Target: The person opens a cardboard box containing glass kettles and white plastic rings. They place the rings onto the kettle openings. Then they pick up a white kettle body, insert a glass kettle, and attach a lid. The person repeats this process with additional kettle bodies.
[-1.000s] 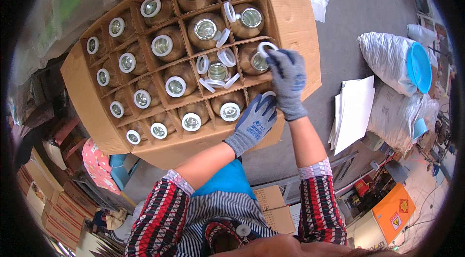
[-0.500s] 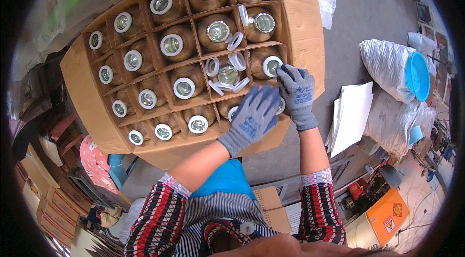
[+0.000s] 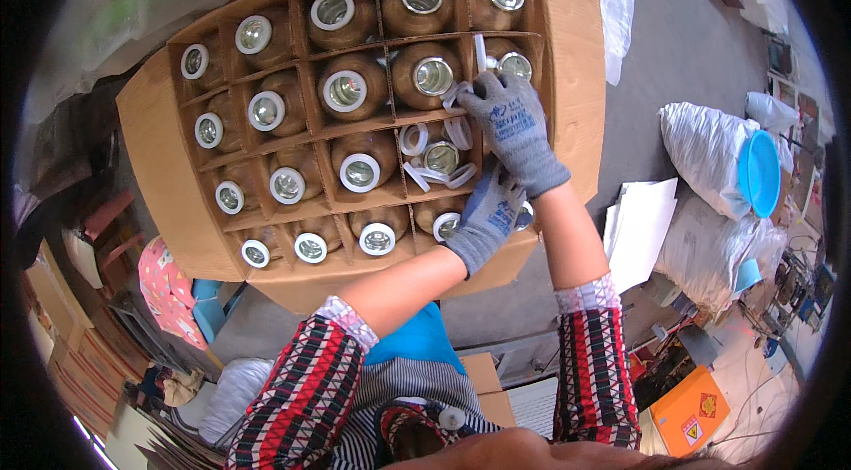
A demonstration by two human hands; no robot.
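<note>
Head view: right hand touches white ring at its ten o'clock, best rim-pinched; whether it or left hand grips, I cannot tell.

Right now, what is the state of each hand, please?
Left hand: fingers partly hidden; cannot tell.
Right hand: fingers at a white ring; whether gripped, cannot tell.

One box is holding at least nineteen jars: thirteen are clearly wearing fitted rings, five are standing bare, and one more is showing only in part. At least seven loose rings are showing among them. Two hands and two sleeves are reaching over, while one blue basin and one orange case are sitting further off
</note>
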